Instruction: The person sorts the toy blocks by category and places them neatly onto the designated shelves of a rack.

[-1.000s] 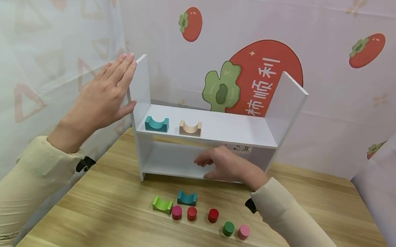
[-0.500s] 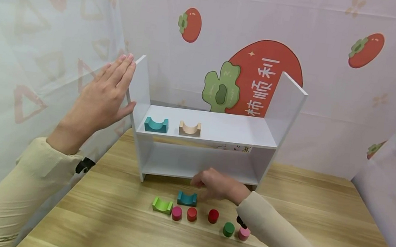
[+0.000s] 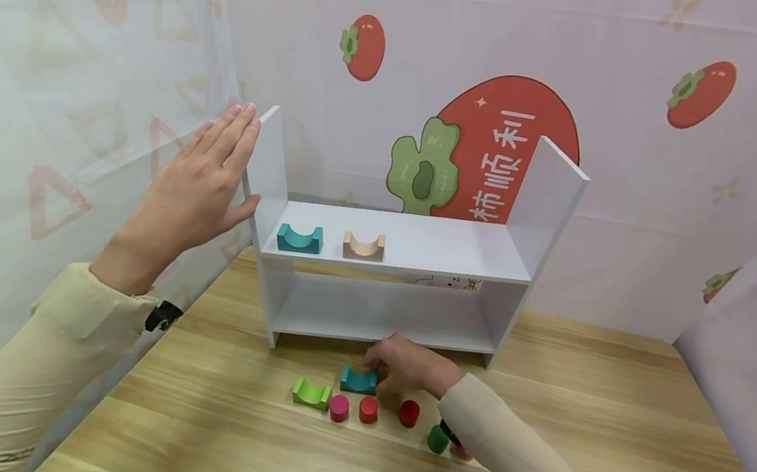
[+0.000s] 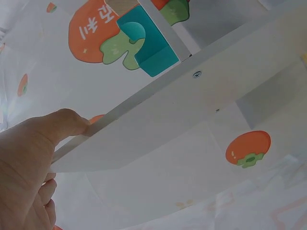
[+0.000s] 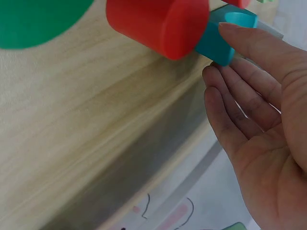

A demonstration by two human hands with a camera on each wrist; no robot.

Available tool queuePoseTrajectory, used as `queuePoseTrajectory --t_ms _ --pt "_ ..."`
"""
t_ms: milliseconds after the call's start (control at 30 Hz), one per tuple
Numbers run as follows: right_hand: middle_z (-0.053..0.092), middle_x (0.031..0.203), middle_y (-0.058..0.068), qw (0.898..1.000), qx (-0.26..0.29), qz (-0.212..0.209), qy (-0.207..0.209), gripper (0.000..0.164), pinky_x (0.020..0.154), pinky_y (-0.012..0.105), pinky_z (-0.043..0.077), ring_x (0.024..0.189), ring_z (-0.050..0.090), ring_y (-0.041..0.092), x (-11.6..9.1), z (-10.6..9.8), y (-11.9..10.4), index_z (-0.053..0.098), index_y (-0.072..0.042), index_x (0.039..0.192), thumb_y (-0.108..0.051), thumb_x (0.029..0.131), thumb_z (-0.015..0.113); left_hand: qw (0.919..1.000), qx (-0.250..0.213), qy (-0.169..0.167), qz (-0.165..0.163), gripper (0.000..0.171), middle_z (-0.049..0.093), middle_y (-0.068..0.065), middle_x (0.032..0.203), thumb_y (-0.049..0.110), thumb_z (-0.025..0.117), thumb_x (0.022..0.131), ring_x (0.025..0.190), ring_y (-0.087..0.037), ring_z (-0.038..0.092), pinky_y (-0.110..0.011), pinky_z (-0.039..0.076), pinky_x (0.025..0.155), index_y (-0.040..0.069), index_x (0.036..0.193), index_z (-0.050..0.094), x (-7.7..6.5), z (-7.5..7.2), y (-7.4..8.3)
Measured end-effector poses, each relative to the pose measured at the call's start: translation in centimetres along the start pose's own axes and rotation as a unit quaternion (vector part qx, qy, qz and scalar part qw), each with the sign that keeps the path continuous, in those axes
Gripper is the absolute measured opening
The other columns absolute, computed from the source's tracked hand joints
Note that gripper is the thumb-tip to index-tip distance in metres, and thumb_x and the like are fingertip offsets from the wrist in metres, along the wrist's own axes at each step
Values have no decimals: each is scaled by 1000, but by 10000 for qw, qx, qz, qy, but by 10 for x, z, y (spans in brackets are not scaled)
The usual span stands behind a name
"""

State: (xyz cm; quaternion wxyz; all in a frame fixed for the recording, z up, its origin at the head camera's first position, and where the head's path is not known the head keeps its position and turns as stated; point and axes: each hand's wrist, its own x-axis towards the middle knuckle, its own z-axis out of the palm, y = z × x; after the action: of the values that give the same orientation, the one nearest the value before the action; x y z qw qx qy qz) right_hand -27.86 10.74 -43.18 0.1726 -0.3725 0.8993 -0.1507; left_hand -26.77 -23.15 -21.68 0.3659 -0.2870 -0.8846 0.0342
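My left hand lies along the outer side of a white two-tier shelf's left panel, fingers straight; in the left wrist view its thumb rests at the panel's edge. On the tabletop before the shelf, my right hand pinches the right end of a teal U-shaped wooden block. The right wrist view has the thumb on one side of this block and the fingertips at the other. On the upper board sit a turquoise U-shaped block and a beige one.
A lime U-shaped block lies left of the teal one. Along the front stand a magenta cylinder, a red cylinder, a darker red cylinder and a green cylinder. A pink cylinder is partly hidden by the right sleeve.
My right hand has come down from in front of the shelf's lower opening to the teal block on the table. The left hand has stayed against the panel.
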Motion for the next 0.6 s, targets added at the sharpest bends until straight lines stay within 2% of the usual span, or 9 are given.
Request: queuePoseTrajectory --t_ms 200,433,600 --pt "77 107 -4 9999 49 -154 -23 32 84 17 57 90 68 14 6 7 0 79 -11 120 -11 88 86 10000 -12 3 -19 97 25 -27 173 14 81 88 162 -41 24 -59 26 130 -9 163 24 1 1 -1" --pt "78 115 -2 9998 -48 -176 -39 34 90 20 59 93 66 8 9 10 -3 79 -12 123 -9 89 84 10000 -39 48 -26 96 26 -27 172 13 80 88 162 -41 25 -59 27 130 -9 163 24 1 2 -1" --pt "78 117 -1 9994 126 -311 23 35 90 22 60 94 67 7 8 10 -2 79 -12 123 -7 89 84 10000 -37 35 -30 96 25 -26 173 14 80 88 162 -41 25 -59 27 130 -9 163 24 1 2 -1"
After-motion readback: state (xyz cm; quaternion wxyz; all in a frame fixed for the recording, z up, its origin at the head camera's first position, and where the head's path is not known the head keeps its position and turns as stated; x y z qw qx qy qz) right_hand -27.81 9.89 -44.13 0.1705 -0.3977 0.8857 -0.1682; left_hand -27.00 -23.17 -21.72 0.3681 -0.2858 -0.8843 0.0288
